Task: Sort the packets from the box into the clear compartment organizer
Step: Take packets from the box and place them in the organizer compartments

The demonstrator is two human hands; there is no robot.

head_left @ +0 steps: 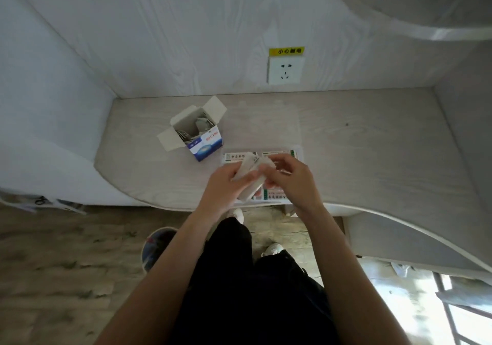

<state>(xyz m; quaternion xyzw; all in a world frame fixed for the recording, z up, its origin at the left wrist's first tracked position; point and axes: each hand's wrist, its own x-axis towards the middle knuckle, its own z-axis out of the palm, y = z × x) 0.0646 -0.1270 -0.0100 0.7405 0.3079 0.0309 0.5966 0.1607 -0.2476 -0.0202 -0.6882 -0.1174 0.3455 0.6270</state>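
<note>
A small blue and white box (203, 146) stands open on the desk, with several packets (199, 126) still inside it. To its right lies the clear compartment organizer (296, 151), with green-printed packets showing in it; my hands cover much of it. My left hand (226, 185) holds a stack of whitish packets (249, 182) above the organizer. My right hand (286, 177) pinches the top end of the same stack with its fingertips.
The light wooden desk (359, 145) sits in a white alcove, with a wall socket (285, 69) behind it and a curved shelf (426, 11) at upper right. Its curved front edge runs just below my hands. A stool (157, 246) stands on the floor.
</note>
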